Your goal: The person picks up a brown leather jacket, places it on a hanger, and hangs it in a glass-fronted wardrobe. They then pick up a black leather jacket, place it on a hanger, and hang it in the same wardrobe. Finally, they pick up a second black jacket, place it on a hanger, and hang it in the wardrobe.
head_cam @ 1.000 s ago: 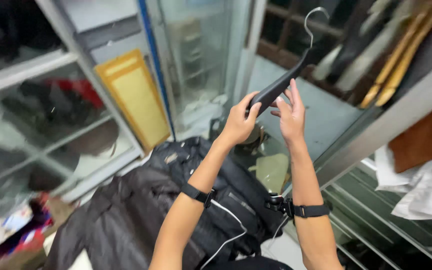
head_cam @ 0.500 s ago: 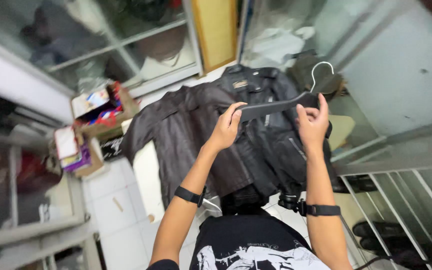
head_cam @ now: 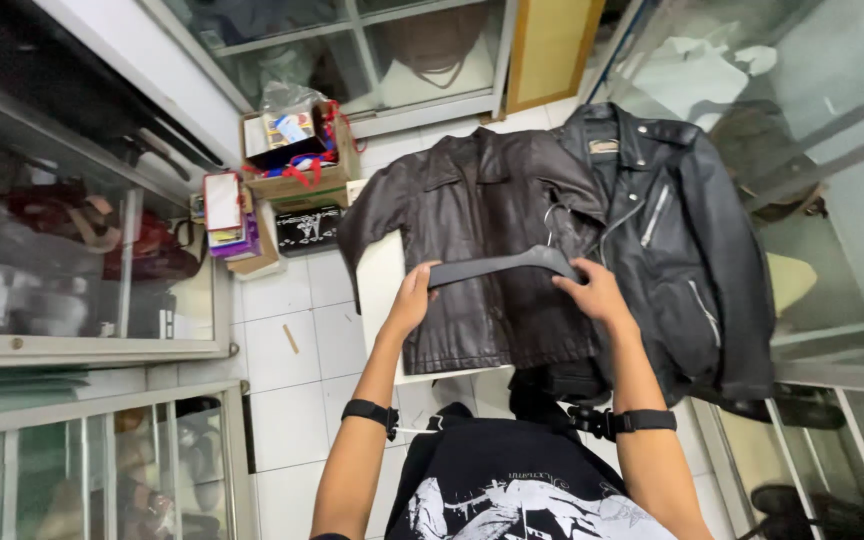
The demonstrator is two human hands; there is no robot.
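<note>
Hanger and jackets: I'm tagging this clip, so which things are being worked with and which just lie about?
In hand:
dark hanger, held by left hand and right hand
brown leather jacket beneath it

Lying about:
black leather jacket
cardboard boxes
glass cabinets

I see both hands on a dark hanger (head_cam: 500,266), held level over two jackets. Left hand (head_cam: 410,303) grips its left end; right hand (head_cam: 598,294) closes on the right end, beside the metal hook. Below lies a brown jacket (head_cam: 472,230), spread flat on a white surface; a black jacket (head_cam: 682,230) overlaps its right side. Cardboard boxes (head_cam: 292,160) sit on the tiled floor (head_cam: 282,350), upper left.
</note>
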